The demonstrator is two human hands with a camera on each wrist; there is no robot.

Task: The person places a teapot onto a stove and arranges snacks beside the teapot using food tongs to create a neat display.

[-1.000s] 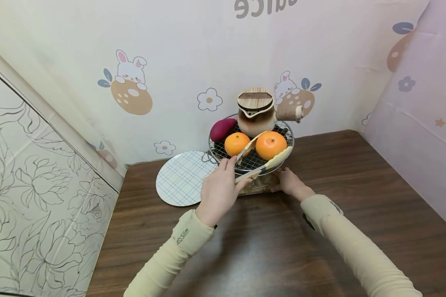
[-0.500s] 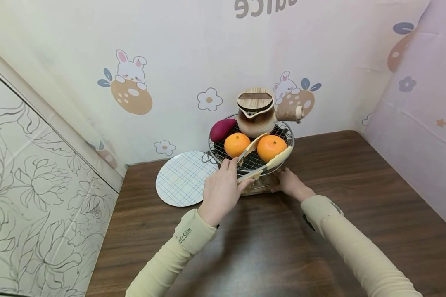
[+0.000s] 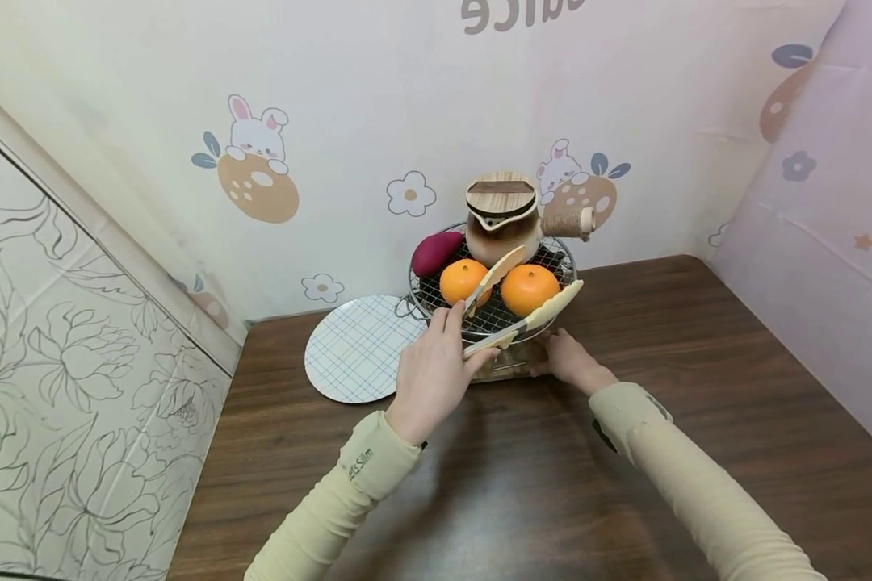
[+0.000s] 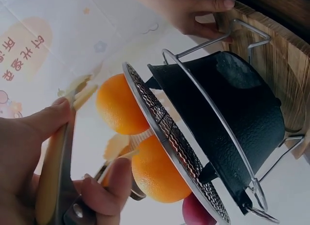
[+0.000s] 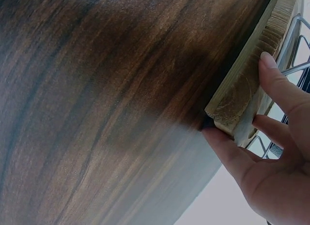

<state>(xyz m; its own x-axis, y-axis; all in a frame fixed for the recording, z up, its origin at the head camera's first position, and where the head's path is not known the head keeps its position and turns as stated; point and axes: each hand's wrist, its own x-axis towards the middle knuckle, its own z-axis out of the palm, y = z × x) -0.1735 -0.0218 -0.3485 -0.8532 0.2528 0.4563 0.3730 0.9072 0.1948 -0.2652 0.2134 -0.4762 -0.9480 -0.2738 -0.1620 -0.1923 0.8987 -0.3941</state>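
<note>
In the head view my left hand (image 3: 430,365) holds a pair of tongs (image 3: 517,326) with pale yellow tips. Their arms are spread on either side of the right-hand orange (image 3: 530,290), apart from it. A second orange (image 3: 463,282) sits to its left on a round wire mesh rack (image 3: 485,323). That rack tops a black stove pot (image 4: 227,109) in a wire frame on a wooden base (image 5: 237,101). My right hand (image 3: 567,359) grips the base's corner between thumb and fingers, as the right wrist view shows.
Behind the oranges on the rack stand a lidded teapot (image 3: 501,234) with a twine-wrapped handle and a purple-red fruit or vegetable (image 3: 436,254). A round checked board (image 3: 363,351) lies left on the dark wooden table (image 3: 523,484). A patterned cloth wall rises close behind.
The tongs' tips were close around the right-hand orange; they have spread wider and lifted away from it. The orange stays on the rack. My right hand has not moved.
</note>
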